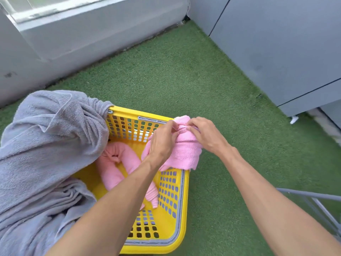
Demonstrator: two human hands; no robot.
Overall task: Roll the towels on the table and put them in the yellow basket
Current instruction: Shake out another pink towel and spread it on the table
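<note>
Seen from above: square yellow plastic basket with perforated walls and a grey rim (181, 200) standing on green artificial turf (193, 85), at about 6 o'clock of the view. At the basket's 1 o'clock corner, a folded pink terry towel (186, 152) draped over the rim, partly inside and partly hanging outside. Left hand (162, 141) gripping that towel on its 9 o'clock side, fingers curled into the cloth; right hand (204, 134) gripping it at its 3 o'clock side, fingertips pinched on the top fold, the two hands almost meeting at the towel's upper edge. Down inside the basket, on its floor, a rolled pink towel bent into a curve (118, 163), partly hidden under the left forearm. Over the basket's 9 o'clock side, a large grey terry towel (48, 145), bunched and spilling across the rim toward 7 o'clock. At 4 o'clock, grey metal bars of a frame (313, 198). At 2 o'clock, grey cabinet panels (276, 52); at 11 o'clock, a pale grey wall (83, 34).
</note>
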